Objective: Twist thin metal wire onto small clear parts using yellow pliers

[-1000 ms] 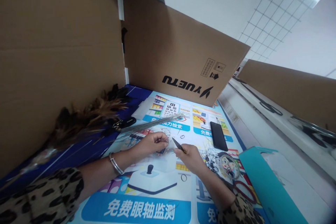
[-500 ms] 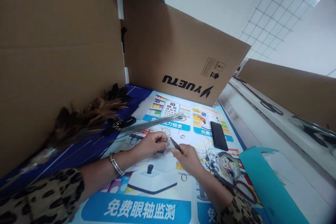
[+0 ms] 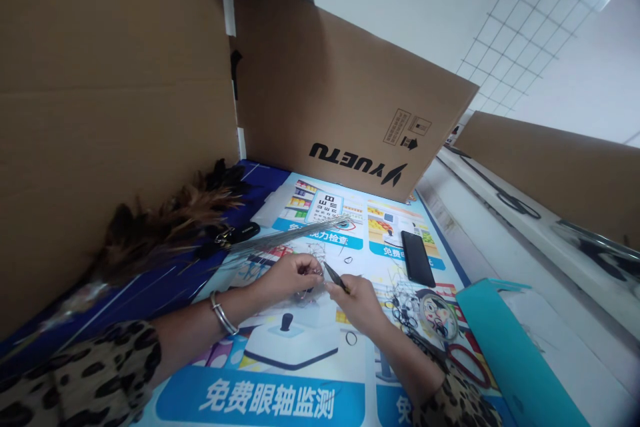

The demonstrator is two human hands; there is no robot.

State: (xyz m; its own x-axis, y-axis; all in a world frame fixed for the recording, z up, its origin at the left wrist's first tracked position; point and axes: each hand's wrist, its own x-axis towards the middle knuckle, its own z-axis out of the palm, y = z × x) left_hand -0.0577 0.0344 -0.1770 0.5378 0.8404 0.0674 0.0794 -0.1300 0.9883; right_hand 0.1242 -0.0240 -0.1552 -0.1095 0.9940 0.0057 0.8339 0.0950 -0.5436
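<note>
My left hand point(image 3: 301, 273) is closed in a pinch over the printed sheet, with thin wire showing at its fingertips. The exact shape of that wire piece is too fine to make out. Facing it, my right hand point(image 3: 357, 300) is wrapped around dark needle-nose pliers point(image 3: 334, 275), whose handles are hidden in the palm. The pliers' tip points up and left, close beside the left fingertips. Just behind the hands lies a bundle of long thin wires point(image 3: 295, 233). Small black rings point(image 3: 351, 338) rest on the sheet near the right hand.
Brown feathers point(image 3: 165, 227) line the left side. A black phone point(image 3: 418, 259), a round tape roll point(image 3: 437, 317) beside tangled wire bits, a red ring point(image 3: 469, 365) and a teal case point(image 3: 515, 353) lie to the right. Cardboard panels point(image 3: 350, 80) stand behind and left.
Both hands keep almost the same place. My left fingers have turned slightly around the wire piece; the pliers have barely moved.
</note>
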